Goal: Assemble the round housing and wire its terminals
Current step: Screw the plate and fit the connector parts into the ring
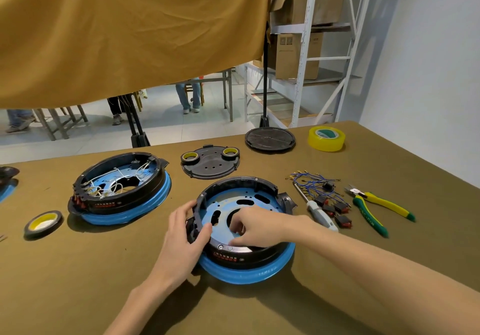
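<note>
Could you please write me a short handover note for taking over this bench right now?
Left hand grips the left rim of the near round housing, thumb inside.
Right hand reaches inside it, fingers curled over the blue plate's centre hole; whether it holds anything cannot be told.
This housing has no wires fitted yet.
The wired housing sits to the left.
Blue leads, rocker switches, screwdriver and pliers lie to the right; the black cover plate lies behind.
Left: fit switches, wire terminals, close the cover.
</note>
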Tool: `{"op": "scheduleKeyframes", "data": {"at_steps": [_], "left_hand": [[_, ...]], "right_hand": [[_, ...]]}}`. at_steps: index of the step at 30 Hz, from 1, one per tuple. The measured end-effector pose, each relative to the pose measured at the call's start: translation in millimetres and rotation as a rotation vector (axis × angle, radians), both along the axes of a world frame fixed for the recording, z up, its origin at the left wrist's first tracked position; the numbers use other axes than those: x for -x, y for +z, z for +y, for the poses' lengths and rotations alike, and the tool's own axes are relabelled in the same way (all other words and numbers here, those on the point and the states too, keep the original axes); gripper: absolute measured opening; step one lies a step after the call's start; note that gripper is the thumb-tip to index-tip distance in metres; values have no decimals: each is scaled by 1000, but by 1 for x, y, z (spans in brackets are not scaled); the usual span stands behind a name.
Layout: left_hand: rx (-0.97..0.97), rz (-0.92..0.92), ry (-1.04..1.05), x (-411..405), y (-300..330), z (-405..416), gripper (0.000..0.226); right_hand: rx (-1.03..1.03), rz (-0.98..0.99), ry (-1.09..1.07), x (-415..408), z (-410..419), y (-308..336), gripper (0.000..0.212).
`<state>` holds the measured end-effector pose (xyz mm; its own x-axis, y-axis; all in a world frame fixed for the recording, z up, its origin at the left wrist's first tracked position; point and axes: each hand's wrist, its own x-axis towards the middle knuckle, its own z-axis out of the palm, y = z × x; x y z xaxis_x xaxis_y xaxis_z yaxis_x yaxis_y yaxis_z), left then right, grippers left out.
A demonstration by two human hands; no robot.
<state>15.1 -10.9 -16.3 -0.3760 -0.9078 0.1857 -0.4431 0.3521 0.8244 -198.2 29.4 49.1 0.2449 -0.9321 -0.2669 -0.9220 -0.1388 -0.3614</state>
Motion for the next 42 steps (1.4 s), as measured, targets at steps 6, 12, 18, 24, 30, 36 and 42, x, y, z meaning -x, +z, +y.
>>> {"op": "scheduleKeyframes", "data": {"at_steps": [6,12,18,24,30,36,42], "left_hand": [[-144,-52,-117,-1,10,-30,54],[-140,-118,-56,23,31,-60,12],[57,-316,-47,24,32,-62,22],[25,-326,-93,18,41,-60,17],[-5,-545,-54,21,51,-54,18],[135,-710,11,44,52,-60,67],[156,-373,-283,77,50,-66,29]], "right_hand": [[187,124,-42,-4,-10,-3,53],[124,238,23,-7,-26,-28,77],[70,202,33,-2,-34,-29,79],[34,197,42,-6,-33,-23,85],[-3,207,24,-5,-17,-6,75],[-27,312,-148,-3,17,-17,86],[-22,223,6,20,14,1,72]]}}
